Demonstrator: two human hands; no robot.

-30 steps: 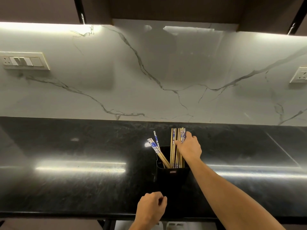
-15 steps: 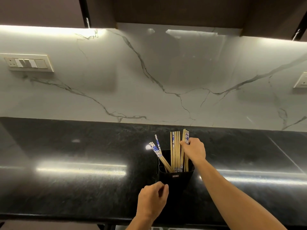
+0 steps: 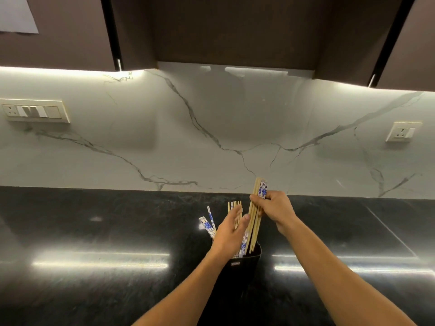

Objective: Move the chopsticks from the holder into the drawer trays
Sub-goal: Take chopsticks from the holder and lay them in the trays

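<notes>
Now right hand (image 3: 277, 208) pinching raised chopsticks (image 3: 255, 215) above holder (image 3: 244, 264), left hand (image 3: 229, 234) spread alongside.

I see a glossy black tabletop (image 3: 94, 231) with faint grey speckle, and a black holder (image 3: 244, 262). The chopsticks (image 3: 255, 215) are pale tan wood, some ends white with a blue flower pattern. Behind them, a white marble wall (image 3: 141, 142) with grey veins, cream switch plates (image 3: 35, 111), dark brown cabinets (image 3: 235, 31) above.
</notes>
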